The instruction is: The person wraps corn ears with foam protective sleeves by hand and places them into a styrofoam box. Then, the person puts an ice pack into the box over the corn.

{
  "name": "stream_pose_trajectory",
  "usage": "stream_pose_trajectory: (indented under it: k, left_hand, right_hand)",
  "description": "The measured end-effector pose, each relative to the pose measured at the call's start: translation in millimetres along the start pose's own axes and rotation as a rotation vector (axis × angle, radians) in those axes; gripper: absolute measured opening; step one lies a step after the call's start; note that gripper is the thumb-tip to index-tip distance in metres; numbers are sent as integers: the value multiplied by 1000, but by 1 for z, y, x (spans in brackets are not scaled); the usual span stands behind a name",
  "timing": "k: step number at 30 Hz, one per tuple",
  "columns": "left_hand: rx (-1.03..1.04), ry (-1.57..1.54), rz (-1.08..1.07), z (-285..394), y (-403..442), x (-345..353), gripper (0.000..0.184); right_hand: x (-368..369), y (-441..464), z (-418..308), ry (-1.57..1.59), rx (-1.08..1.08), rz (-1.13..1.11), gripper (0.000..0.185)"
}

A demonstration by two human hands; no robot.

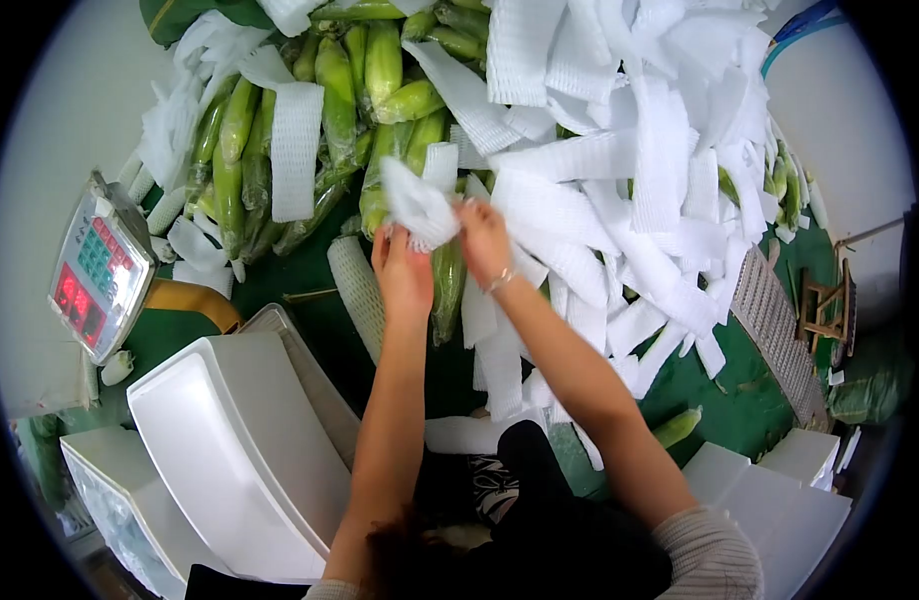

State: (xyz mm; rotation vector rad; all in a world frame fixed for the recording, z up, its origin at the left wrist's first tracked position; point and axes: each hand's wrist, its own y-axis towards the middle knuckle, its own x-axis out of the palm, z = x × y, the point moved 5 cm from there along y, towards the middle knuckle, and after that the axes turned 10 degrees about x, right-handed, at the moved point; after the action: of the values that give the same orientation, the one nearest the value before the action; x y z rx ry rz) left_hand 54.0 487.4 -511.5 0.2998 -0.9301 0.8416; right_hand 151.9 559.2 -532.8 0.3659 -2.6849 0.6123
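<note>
A white foam net sleeve [417, 205], slightly blurred, is stretched between my two hands above the pile. My left hand [405, 272] has its fingers closed on the sleeve's lower edge. At its right edge, my right hand [483, 240] pinches it, a bracelet on that wrist. Just behind and below lie green ears of corn [337, 85] in clear plastic wrap, heaped at the back left. One wrapped ear [447, 290] lies between my forearms. Many flat foam sleeves [580, 215] cover the right side of the heap.
At the left stands a scale [98, 265] with a lit red display. White plastic bins [220, 440] stand at lower left, and white boxes [770, 500] at lower right. A perforated strip [777, 330] and a small wooden frame [830, 315] are at the right on green sheeting [745, 395].
</note>
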Motion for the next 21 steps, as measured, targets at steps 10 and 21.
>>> stream_pose_trajectory:
  k: [10,21]
  left_hand:
    - [336,2010,-779,-102,78,-30,24]
    - [132,939,35,56,-109,-82,5]
  right_hand:
    - [-7,73,-7,-1259,53,227,52]
    - [-37,-129,57,-598,148,192,31]
